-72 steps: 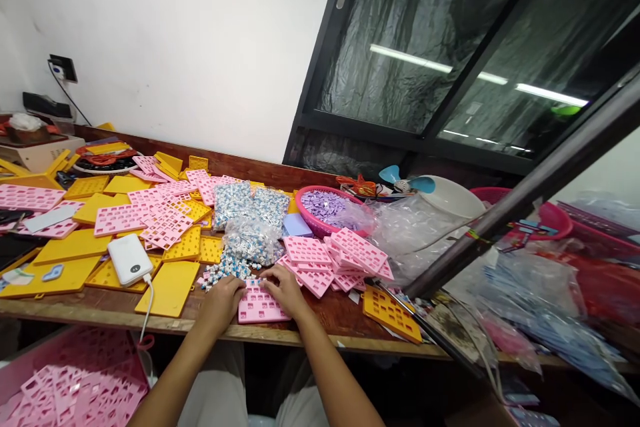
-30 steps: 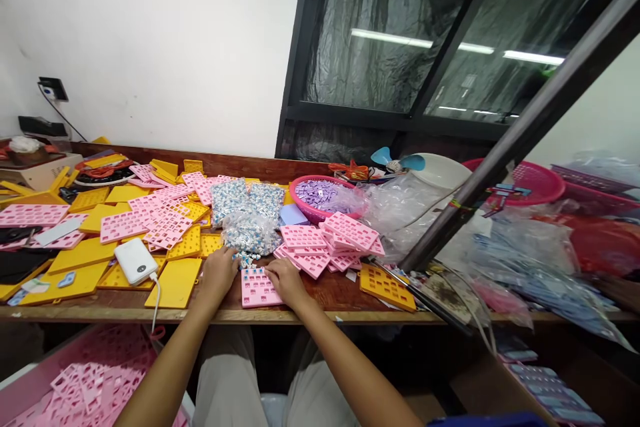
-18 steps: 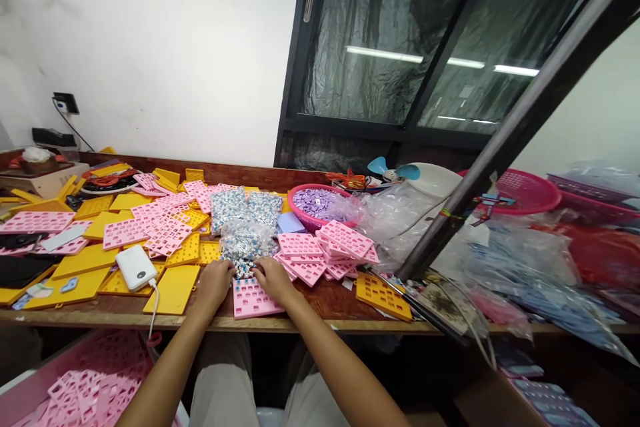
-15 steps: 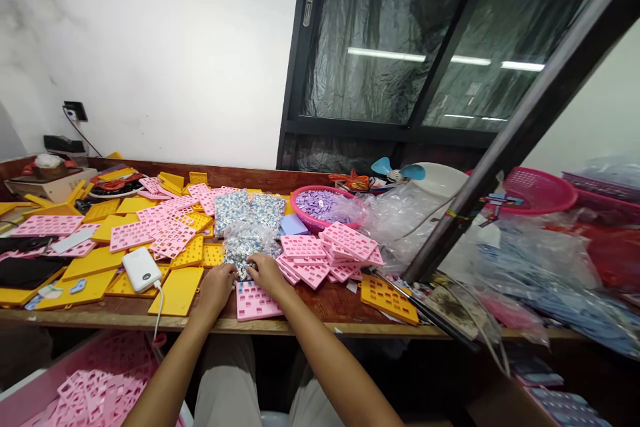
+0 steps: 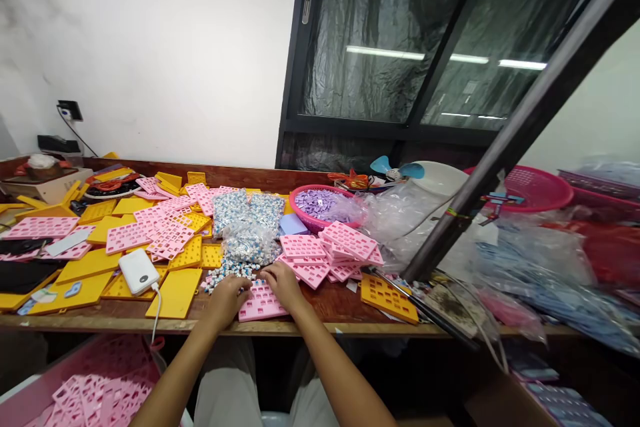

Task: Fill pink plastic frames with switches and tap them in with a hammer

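Observation:
A pink tray (image 5: 263, 309) with rows of square holes lies flat at the table's front edge. My left hand (image 5: 227, 299) is at its upper left corner, fingers curled together, the tips near the loose pieces. At the tray's far edge my right hand (image 5: 284, 285) has thumb and fingers pinched together. Whatever sits between the fingers of either hand is too small to make out. Just beyond them spreads a heap of small blue and white pieces (image 5: 231, 271). Behind it lies a clear bag (image 5: 249, 240) filled with the same pieces.
Stacked pink trays (image 5: 305, 248) lie to the right, before a pink basket (image 5: 295, 203) of purple pieces. On the left are yellow trays (image 5: 175, 293) and a white power bank (image 5: 139, 271) with a cable. A dark slanted post (image 5: 450, 213) rises at right.
Both hands have drawn back from the bag toward the pink tray. Loose blue and white pieces now spread wider, on the left side too.

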A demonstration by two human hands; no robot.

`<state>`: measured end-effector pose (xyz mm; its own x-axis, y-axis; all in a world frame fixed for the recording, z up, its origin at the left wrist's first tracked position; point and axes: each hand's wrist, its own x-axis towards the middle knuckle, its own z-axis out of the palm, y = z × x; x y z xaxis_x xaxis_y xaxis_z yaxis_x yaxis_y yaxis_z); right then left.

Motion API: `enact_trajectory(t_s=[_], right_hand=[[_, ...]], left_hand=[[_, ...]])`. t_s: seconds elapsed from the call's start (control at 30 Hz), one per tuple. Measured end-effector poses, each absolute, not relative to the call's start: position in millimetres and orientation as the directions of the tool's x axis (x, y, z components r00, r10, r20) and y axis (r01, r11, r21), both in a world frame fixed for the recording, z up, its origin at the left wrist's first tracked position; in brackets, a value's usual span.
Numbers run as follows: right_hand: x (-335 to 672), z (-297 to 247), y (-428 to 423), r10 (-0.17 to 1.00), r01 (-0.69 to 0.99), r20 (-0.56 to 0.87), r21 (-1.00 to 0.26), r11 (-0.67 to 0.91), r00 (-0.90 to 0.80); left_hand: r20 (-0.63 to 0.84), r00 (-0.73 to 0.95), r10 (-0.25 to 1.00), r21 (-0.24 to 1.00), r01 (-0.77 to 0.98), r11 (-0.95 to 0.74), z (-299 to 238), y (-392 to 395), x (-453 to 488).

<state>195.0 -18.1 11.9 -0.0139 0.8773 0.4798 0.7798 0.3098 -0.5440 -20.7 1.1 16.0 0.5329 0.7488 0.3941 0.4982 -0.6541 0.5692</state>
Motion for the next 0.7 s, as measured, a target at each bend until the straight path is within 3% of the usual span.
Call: enact_trajectory(t_s=[0.3, 0.7], right_hand=[[192.7, -6.4, -34.5, 0.878, 0.800, 0.475, -0.551, 0.239, 0.065], [198.3, -8.9, -30.6, 0.890, 0.776, 0.448, -0.590, 0.224, 0.084]], left_hand=[[0.422, 0.403, 0.812, 0.663, 0.474, -0.580, 3.1, 4.1, -9.0], [0.377, 0.481, 0.791, 0.540, 0.580, -0.610, 10.7, -0.4, -10.6]])
